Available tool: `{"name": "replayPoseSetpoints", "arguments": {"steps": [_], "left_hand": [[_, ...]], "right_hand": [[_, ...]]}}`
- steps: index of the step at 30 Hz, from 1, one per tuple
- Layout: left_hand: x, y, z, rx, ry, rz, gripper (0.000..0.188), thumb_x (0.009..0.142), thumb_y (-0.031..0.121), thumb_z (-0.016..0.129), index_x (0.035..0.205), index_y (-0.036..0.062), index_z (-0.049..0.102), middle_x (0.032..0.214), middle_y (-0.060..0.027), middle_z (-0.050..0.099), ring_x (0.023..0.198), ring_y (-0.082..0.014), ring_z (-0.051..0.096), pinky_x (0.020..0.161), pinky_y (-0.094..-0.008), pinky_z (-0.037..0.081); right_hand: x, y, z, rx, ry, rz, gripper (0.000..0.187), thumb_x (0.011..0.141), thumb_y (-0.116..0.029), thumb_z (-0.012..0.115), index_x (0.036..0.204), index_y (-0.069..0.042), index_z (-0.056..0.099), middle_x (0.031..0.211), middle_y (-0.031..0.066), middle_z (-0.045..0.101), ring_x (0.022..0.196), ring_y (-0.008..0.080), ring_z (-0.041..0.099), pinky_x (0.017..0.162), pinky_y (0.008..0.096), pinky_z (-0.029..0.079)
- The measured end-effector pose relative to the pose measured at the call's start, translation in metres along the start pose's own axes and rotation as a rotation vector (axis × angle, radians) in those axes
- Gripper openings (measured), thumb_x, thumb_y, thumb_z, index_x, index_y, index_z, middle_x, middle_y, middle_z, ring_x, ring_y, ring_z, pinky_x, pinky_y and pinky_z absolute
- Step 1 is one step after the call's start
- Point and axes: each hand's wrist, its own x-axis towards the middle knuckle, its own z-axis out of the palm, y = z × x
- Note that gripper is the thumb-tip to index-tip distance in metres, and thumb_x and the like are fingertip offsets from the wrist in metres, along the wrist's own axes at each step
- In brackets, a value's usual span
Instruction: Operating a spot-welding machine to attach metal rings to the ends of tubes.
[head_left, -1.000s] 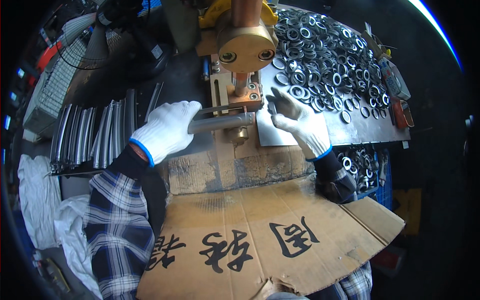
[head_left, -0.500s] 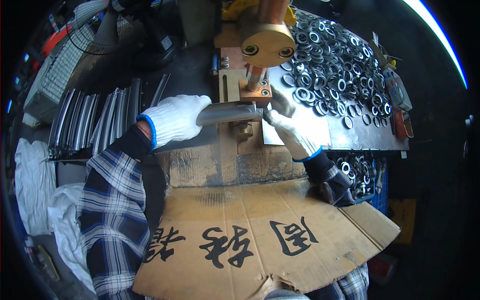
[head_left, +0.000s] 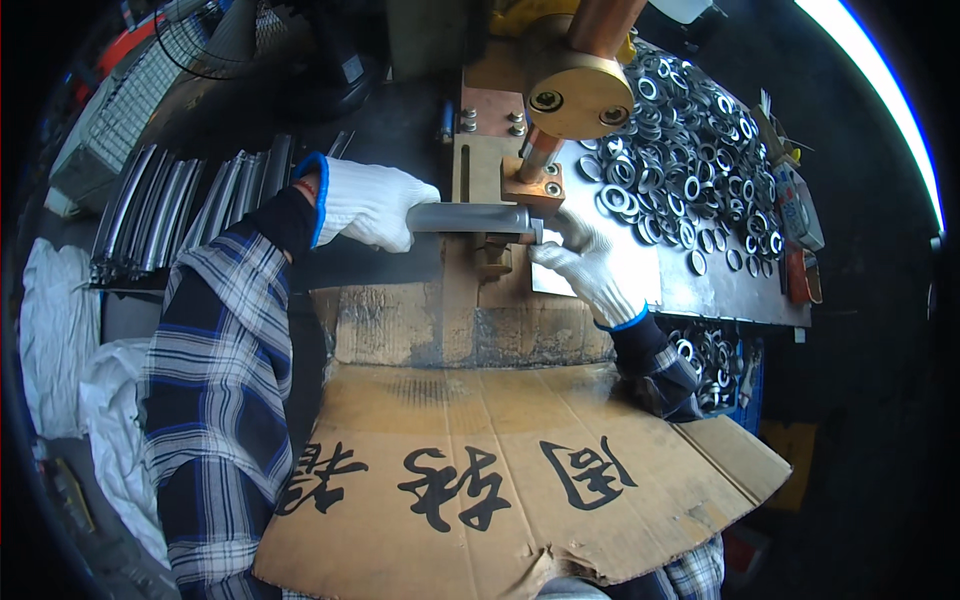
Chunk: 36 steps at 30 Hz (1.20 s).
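My left hand (head_left: 375,207), in a white knit glove with a blue cuff, is closed on the left end of a tube-like grey metal piece (head_left: 468,218). The piece lies level between the upper copper block (head_left: 533,187) and the lower brass-coloured block (head_left: 494,259) of a press-like machine. At its right end sits a narrower collar. My gloved right hand (head_left: 590,268) closes its thumb and fingers at that end, just right of the copper block. Its fingertips are partly hidden, and I cannot make out whether they hold a separate small part.
A round brass head (head_left: 578,92) on a copper column stands above the blocks. Many metal rings (head_left: 690,150) cover the bench at right; more fill a blue crate (head_left: 712,365) below. Long metal strips (head_left: 150,215) stand in rows at left. Cardboard (head_left: 520,470) covers my lap.
My left wrist is higher, with the hand angled down more, and the metal piece lies more level. The right hand stays at its right end. The whole view has shifted slightly.
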Motion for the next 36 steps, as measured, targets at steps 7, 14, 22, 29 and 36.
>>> {"name": "replayPoseSetpoints", "arguments": {"steps": [7, 14, 22, 29, 36], "left_hand": [[-0.003, 0.003, 0.005, -0.001, 0.005, -0.035, 0.04, 0.093, 0.016, 0.072, 0.131, 0.0037, 0.071, 0.11, -0.0222, 0.081, 0.106, -0.0413, 0.079, 0.091, -0.0494, 0.061], [-0.006, -0.002, 0.001, 0.009, -0.038, -0.032, 0.042, 0.092, 0.018, 0.074, 0.131, 0.0032, 0.072, 0.111, -0.0219, 0.081, 0.106, -0.0415, 0.079, 0.092, -0.051, 0.062], [-0.007, -0.009, 0.02, 0.005, 0.053, 0.011, 0.051, 0.091, 0.021, 0.076, 0.138, 0.002, 0.069, 0.11, -0.0229, 0.081, 0.106, -0.0437, 0.079, 0.094, -0.0518, 0.062], [-0.008, -0.01, 0.037, 0.094, 0.256, 0.054, 0.05, 0.092, 0.018, 0.077, 0.138, 0.0005, 0.067, 0.112, -0.0229, 0.08, 0.104, -0.0443, 0.078, 0.093, -0.053, 0.063], [-0.011, -0.008, 0.045, 0.035, 0.279, 0.035, 0.042, 0.093, 0.017, 0.076, 0.131, 0.0007, 0.068, 0.11, -0.0222, 0.078, 0.104, -0.0434, 0.078, 0.092, -0.0534, 0.063]], "right_hand": [[-0.003, -0.029, 0.001, -0.035, 0.066, 0.108, 0.061, 0.103, -0.023, 0.083, 0.156, 0.002, 0.066, 0.123, 0.005, 0.08, 0.108, 0.0116, 0.068, 0.097, 0.0303, 0.058], [0.007, -0.033, 0.001, -0.154, 0.033, 0.098, 0.051, 0.097, -0.007, 0.085, 0.146, 0.001, 0.073, 0.121, 0.003, 0.08, 0.098, 0.009, 0.066, 0.088, 0.03, 0.058], [0.008, -0.035, 0.002, -0.239, 0.027, 0.088, 0.035, 0.096, -0.002, 0.087, 0.13, 0.002, 0.078, 0.105, 0.0008, 0.079, 0.09, 0.0079, 0.065, 0.08, 0.0283, 0.058], [0.01, -0.046, 0.006, -0.295, 0.084, 0.147, 0.034, 0.094, -0.009, 0.092, 0.124, 0.001, 0.081, 0.1, 0.0024, 0.081, 0.082, 0.0097, 0.065, 0.077, 0.0301, 0.057], [0.01, -0.025, 0.001, -0.438, 0.152, -0.11, 0.04, 0.091, -0.021, 0.094, 0.127, -0.006, 0.082, 0.096, 0.0039, 0.082, 0.078, 0.0093, 0.063, 0.075, 0.0304, 0.053]]}}
